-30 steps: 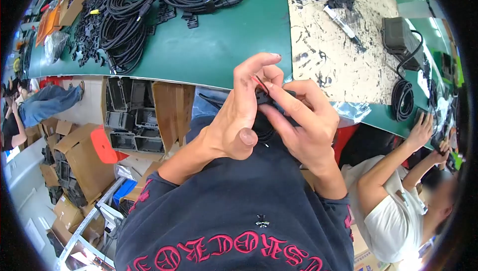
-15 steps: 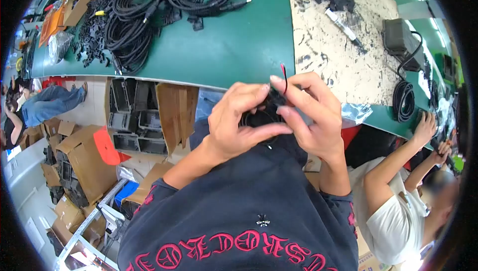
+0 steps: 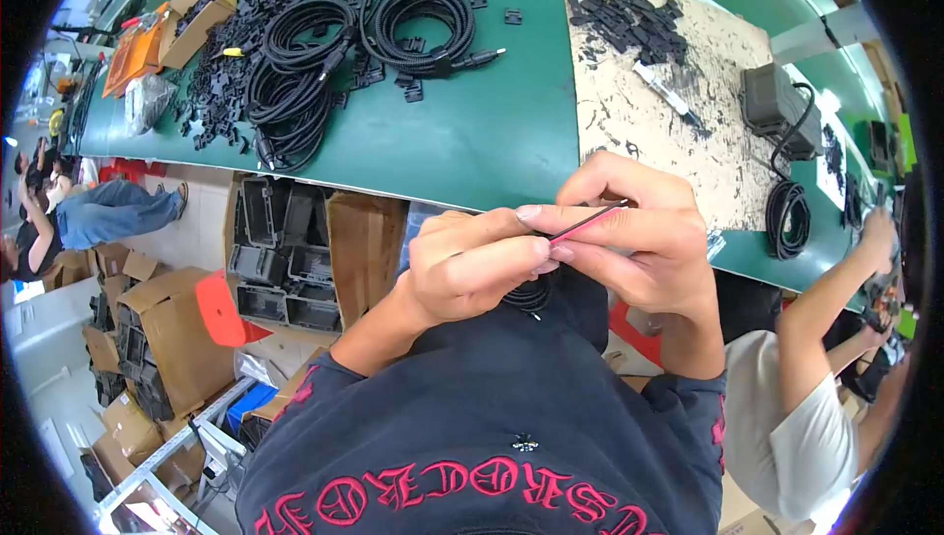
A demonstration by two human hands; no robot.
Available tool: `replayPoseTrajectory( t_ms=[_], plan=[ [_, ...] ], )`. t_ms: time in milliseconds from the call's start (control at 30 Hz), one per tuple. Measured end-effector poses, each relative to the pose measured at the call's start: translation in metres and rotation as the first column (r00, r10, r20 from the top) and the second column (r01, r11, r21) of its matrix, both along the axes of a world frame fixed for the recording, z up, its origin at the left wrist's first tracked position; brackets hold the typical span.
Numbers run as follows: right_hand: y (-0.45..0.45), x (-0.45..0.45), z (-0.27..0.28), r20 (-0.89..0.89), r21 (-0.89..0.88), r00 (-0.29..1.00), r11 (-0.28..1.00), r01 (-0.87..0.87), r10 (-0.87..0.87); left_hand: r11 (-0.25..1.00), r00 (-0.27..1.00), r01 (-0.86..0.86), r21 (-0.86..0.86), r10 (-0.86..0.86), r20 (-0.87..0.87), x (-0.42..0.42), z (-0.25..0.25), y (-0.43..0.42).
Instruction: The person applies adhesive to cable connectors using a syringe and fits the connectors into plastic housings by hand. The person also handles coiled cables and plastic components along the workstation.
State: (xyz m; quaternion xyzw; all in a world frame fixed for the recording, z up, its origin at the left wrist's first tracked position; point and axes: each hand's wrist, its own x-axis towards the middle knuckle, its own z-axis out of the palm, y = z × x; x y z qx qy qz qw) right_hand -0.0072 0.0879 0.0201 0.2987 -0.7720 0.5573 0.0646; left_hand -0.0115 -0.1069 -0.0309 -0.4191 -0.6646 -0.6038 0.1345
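Observation:
Close to my body, in front of the table edge, both hands meet fingertip to fingertip. My left hand (image 3: pixel 470 265) is closed in a pinch on a thin red-and-black wire (image 3: pixel 586 224). From the other side my right hand (image 3: pixel 644 240) pinches the same wire, whose end slants up along the index finger. Below the fingers hangs a coil of black cable (image 3: pixel 532 295), mostly hidden by the hands. Whether the wire joins this coil is hidden.
Coiled black cables (image 3: pixel 423 29) and many small black clips (image 3: pixel 218 92) lie on the green table (image 3: pixel 492 132). A stained board (image 3: pixel 619 107) carries more clips, a white marker (image 3: pixel 664 92) and a dark box (image 3: pixel 780 107). A co-worker (image 3: pixel 796 427) sits at the right.
The wire, upright before, now lies slanted between my fingertips. My hands have closed in on it and the coil sits lower. The co-worker's arm has moved, and the view has shifted.

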Motion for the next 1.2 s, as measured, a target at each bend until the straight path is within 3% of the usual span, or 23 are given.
replayPoseTrajectory(
  t_ms=[167,233,400,467,500,533,600,833,933,1000,1067,1133,1200],
  plan=[
    [0.001,-0.001,0.010,-0.058,0.109,0.998,0.994,-0.013,0.020,0.999,0.999,-0.017,-0.028,0.018,0.044,0.000,0.003,-0.007],
    [0.000,-0.002,0.006,-0.272,0.130,0.962,0.990,0.062,-0.025,0.989,0.950,-0.026,0.148,-0.022,0.312,0.004,-0.001,-0.004],
    [0.005,-0.008,-0.002,-0.309,0.109,0.951,0.994,0.008,0.026,0.971,0.922,0.100,0.217,-0.173,0.347,0.003,-0.002,-0.005],
    [0.003,-0.012,-0.007,-0.338,0.127,0.940,0.992,0.000,0.043,0.866,0.773,0.010,0.499,-0.324,0.546,0.010,-0.005,-0.002],
    [-0.001,-0.014,-0.011,-0.331,0.061,0.943,0.998,-0.004,0.024,0.854,0.818,0.121,0.507,-0.375,0.436,0.003,-0.009,-0.004],
    [-0.004,-0.016,-0.015,-0.324,-0.004,0.946,1.000,-0.007,0.005,0.853,0.818,0.123,0.508,-0.376,0.434,0.002,-0.009,-0.003],
    [-0.003,-0.013,-0.020,-0.249,-0.025,0.968,0.999,-0.040,0.032,0.786,0.715,0.151,0.600,-0.506,0.482,0.000,-0.009,-0.002],
    [-0.012,-0.011,-0.019,-0.169,-0.138,0.984,0.990,0.033,-0.057,0.785,0.674,0.080,0.615,-0.497,0.547,-0.003,-0.008,0.002],
    [-0.012,-0.011,-0.022,-0.147,-0.162,0.987,0.986,0.040,-0.065,0.775,0.695,0.147,0.614,-0.523,0.494,-0.005,-0.013,0.000],
    [-0.012,-0.011,-0.025,-0.145,-0.166,0.986,0.985,0.053,-0.077,0.803,0.671,0.112,0.586,-0.496,0.551,-0.006,-0.013,0.001],
    [-0.013,-0.012,-0.025,-0.121,-0.173,0.981,0.977,0.128,-0.150,0.948,0.848,-0.043,0.316,-0.133,0.514,-0.004,-0.010,0.003],
    [-0.013,-0.012,-0.027,-0.133,-0.157,0.975,0.975,0.158,-0.180,0.967,0.884,-0.246,0.060,0.198,0.423,0.001,-0.004,0.002],
    [-0.015,-0.013,-0.029,-0.148,-0.148,0.973,0.976,0.158,-0.180,0.929,0.807,-0.352,0.113,0.240,0.540,0.011,-0.002,0.006]
  ],
)
